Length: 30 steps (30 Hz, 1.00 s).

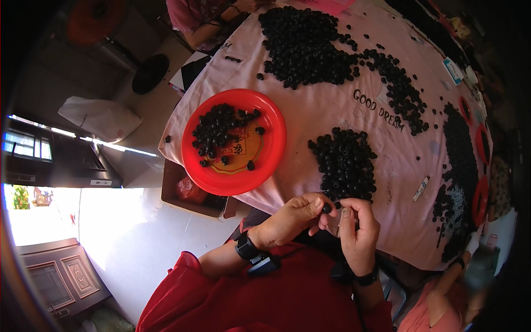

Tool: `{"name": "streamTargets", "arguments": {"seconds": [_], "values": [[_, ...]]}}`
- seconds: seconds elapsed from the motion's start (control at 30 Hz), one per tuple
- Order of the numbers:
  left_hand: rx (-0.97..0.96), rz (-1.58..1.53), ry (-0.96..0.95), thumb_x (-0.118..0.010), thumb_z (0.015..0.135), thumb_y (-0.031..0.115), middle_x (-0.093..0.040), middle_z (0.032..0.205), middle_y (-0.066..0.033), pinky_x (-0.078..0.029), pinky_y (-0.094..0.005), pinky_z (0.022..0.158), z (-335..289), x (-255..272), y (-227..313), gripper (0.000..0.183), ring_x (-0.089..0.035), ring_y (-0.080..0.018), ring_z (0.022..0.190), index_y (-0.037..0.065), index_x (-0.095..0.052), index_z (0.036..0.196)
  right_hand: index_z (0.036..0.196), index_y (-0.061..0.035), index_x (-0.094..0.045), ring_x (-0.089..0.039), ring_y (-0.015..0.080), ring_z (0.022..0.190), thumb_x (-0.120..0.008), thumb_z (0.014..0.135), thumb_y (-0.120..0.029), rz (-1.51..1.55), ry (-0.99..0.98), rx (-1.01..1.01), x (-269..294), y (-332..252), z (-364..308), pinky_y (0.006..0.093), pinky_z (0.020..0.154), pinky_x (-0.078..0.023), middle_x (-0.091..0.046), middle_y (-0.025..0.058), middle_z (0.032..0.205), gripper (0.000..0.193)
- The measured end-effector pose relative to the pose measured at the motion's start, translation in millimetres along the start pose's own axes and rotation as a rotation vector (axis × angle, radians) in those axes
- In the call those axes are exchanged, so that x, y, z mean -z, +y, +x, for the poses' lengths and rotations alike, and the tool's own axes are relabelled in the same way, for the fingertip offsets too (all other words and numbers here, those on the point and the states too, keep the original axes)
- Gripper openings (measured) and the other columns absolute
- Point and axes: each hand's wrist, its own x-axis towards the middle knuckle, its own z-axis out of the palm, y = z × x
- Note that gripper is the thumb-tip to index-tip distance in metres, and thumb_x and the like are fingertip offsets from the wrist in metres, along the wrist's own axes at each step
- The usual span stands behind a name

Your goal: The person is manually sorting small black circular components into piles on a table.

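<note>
Both my hands are close together at the near edge of the cloth-covered table, beside a pile of small black round parts (345, 166), some with a visible hole. My left hand (298, 217) pinches one black round part (326, 208) between thumb and finger. Just to its right, my right hand (358, 229) has its thumb and fingers closed together; a black part (338, 205) shows by its fingertips. What those fingers grip is too small to make out. To the left, a red plate (271, 160) carries a loose heap of the same parts.
A large black heap (304, 47) covers the far side of the pink cloth (298, 119), and a smaller one (406, 102) trails right. More parts (459, 144) lie along the right edge near red plates (481, 202). Other people (442, 304) sit around. A cardboard box (168, 185) stands below the table.
</note>
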Motion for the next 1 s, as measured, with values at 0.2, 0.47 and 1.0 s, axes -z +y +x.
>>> {"name": "streamTargets", "arguments": {"seconds": [0.2,0.47,1.0], "values": [[-0.045,0.109,-0.003,-0.051,0.104,0.04,-0.063,0.091,0.0002,-0.045,-0.0227,0.068,-1,-4,-2,0.039,-0.059,-0.008,0.082,0.005,-0.063,0.114,0.106,-0.0019,-0.059,-0.066,0.0145,0.064,-0.06,0.099,-0.006,0.1,-0.104,-0.111,-5,-3,-2,0.0281,0.056,-0.051,-0.067,0.009,0.08,0.009],[-0.054,0.245,0.017,-0.049,0.105,0.041,-0.062,0.089,0.0014,-0.046,-0.0224,0.07,-3,-5,-2,0.041,-0.058,-0.0074,0.08,0.005,-0.064,0.115,0.103,-0.0013,-0.058,-0.064,0.0135,0.059,-0.06,0.097,-0.005,0.146,-0.069,-0.095,-9,1,-3,0.0276,0.053,-0.05,-0.066,0.0079,0.074,0.007],[-0.049,0.08,-0.04,-0.053,0.104,0.033,-0.065,0.096,-0.0031,-0.055,-0.0264,0.074,-5,-8,3,0.035,-0.064,-0.0106,0.085,0.001,-0.06,0.117,0.108,-0.001,-0.064,-0.068,0.0196,0.068,-0.062,0.095,-0.005,0.085,-0.058,0.039,-4,-1,-2,0.0319,0.062,-0.053,-0.068,0.0102,0.083,0.014]]}}
